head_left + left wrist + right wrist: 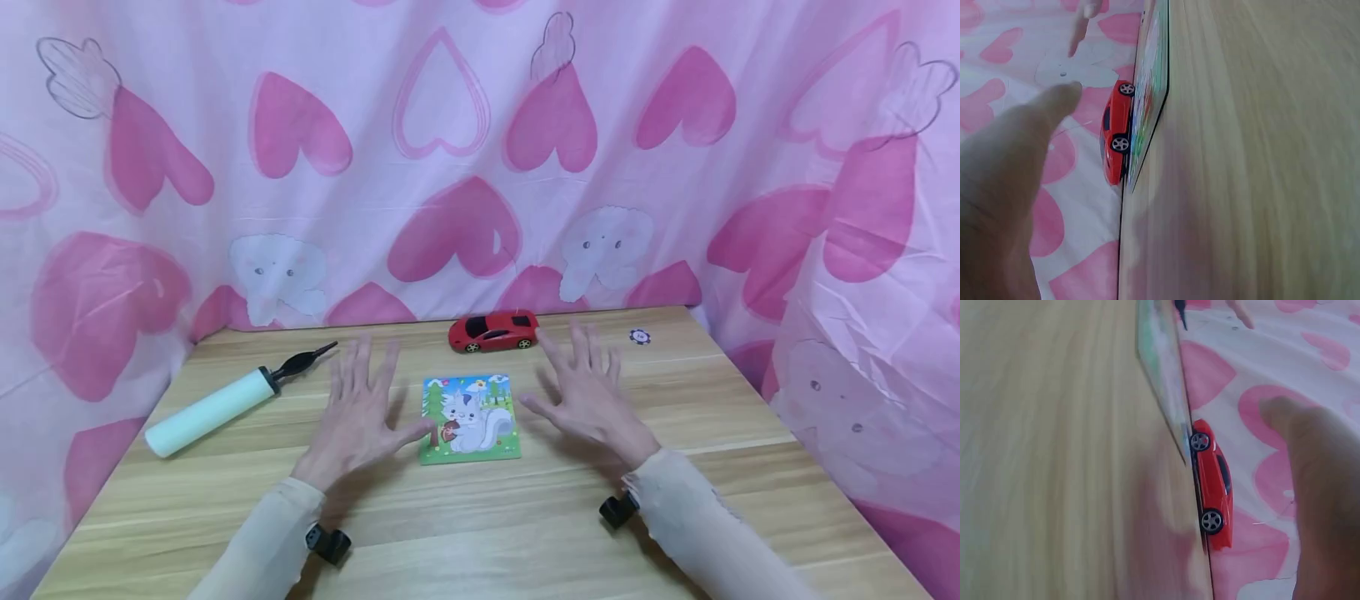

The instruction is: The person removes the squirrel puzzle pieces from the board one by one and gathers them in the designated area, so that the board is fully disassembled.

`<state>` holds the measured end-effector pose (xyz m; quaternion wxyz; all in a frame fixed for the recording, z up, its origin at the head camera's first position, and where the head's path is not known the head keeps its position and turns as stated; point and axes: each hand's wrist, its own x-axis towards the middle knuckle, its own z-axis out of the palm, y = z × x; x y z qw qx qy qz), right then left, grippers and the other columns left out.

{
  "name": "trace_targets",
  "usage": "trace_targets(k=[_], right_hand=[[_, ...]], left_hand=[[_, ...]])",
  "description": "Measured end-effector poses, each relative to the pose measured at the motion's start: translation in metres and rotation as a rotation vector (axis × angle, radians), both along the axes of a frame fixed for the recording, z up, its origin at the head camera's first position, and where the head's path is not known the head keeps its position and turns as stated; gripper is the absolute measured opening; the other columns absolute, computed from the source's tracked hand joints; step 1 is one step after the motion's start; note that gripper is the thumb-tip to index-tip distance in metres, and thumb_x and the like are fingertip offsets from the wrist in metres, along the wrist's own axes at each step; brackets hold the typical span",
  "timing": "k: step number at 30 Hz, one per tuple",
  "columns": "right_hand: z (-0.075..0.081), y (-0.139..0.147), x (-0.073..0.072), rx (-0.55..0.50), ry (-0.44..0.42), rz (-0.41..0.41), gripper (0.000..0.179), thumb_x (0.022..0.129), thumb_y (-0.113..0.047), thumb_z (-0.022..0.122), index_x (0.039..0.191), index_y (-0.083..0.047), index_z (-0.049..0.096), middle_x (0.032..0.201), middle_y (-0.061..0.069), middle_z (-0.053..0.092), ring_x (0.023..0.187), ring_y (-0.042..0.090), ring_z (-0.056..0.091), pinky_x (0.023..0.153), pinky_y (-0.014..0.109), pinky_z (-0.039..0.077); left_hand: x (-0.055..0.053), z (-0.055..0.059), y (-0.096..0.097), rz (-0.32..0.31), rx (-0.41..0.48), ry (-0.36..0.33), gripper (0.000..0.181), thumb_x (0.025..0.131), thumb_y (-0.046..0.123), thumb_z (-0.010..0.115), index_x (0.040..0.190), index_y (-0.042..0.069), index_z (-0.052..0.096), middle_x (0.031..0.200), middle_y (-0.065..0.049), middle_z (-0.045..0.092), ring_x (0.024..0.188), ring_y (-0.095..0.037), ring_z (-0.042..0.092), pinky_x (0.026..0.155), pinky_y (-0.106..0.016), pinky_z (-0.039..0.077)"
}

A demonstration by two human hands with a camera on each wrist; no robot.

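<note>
we look down on a left hand (356, 429) and a right hand (592, 400) held above a wood-grain counter (480, 533), the fingers of both spread apart, with a square squirrel picture board (476, 429) lying flat between them. beyond the board we see a red toy sports car (495, 332) near the heart-print curtain (453, 229); a pale green hand pump (213, 412) lies left of the left hand, and a small round chip (640, 337) sits right of the car.
</note>
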<state>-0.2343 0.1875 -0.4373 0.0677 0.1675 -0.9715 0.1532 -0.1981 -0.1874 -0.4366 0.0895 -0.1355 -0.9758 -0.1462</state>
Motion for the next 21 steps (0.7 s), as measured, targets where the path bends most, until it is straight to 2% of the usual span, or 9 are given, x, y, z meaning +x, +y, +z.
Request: trace_targets(k=[5,8,11,16,21], right_hand=[[0.004,-0.015,-0.007,-0.216,-0.038,0.096,0.104,0.097,-0.071,0.073,0.179,-0.032,0.022,0.184,0.017,0.014,0.169,0.045,0.010,0.131,0.082,0.013],[0.004,-0.024,-0.012,-0.348,-0.101,0.161,0.095,0.098,-0.058,0.081,0.176,-0.029,0.034,0.176,0.011,0.030,0.163,0.038,0.026,0.128,0.077,0.034],[0.003,-0.035,-0.016,-0.453,-0.182,0.207,0.087,0.098,-0.048,0.087,0.170,-0.029,0.044,0.166,0.010,0.042,0.152,0.035,0.043,0.117,0.066,0.054],[0.004,-0.056,-0.019,-0.540,-0.246,0.233,0.071,0.098,-0.040,0.088,0.158,-0.022,0.054,0.148,0.014,0.060,0.126,0.031,0.063,0.103,0.048,0.062],[0.001,-0.077,-0.023,-0.608,-0.271,0.273,0.057,0.100,-0.036,0.087,0.145,-0.013,0.059,0.122,0.008,0.070,0.102,0.022,0.068,0.090,0.033,0.063]], left_hand=[[-0.004,0.001,0.008,-0.049,0.112,0.001,0.134,0.087,0.078,0.079,0.181,0.020,0.004,0.185,-0.024,0.003,0.172,-0.046,0.003,0.138,-0.070,0.004],[-0.005,0.000,0.011,-0.064,0.151,-0.013,0.132,0.087,0.076,0.082,0.181,0.018,0.009,0.185,-0.022,0.011,0.170,-0.046,0.015,0.135,-0.073,0.019],[-0.005,-0.002,0.012,-0.074,0.173,-0.046,0.130,0.086,0.075,0.083,0.180,0.015,0.016,0.184,-0.020,0.018,0.168,-0.046,0.023,0.130,-0.075,0.030],[-0.006,-0.010,0.011,-0.108,0.196,-0.113,0.128,0.085,0.073,0.086,0.179,0.014,0.022,0.184,-0.018,0.023,0.169,-0.042,0.024,0.131,-0.071,0.031],[-0.008,-0.016,0.011,-0.164,0.189,-0.133,0.124,0.086,0.070,0.087,0.176,0.008,0.029,0.182,-0.019,0.028,0.169,-0.041,0.023,0.133,-0.068,0.030]])
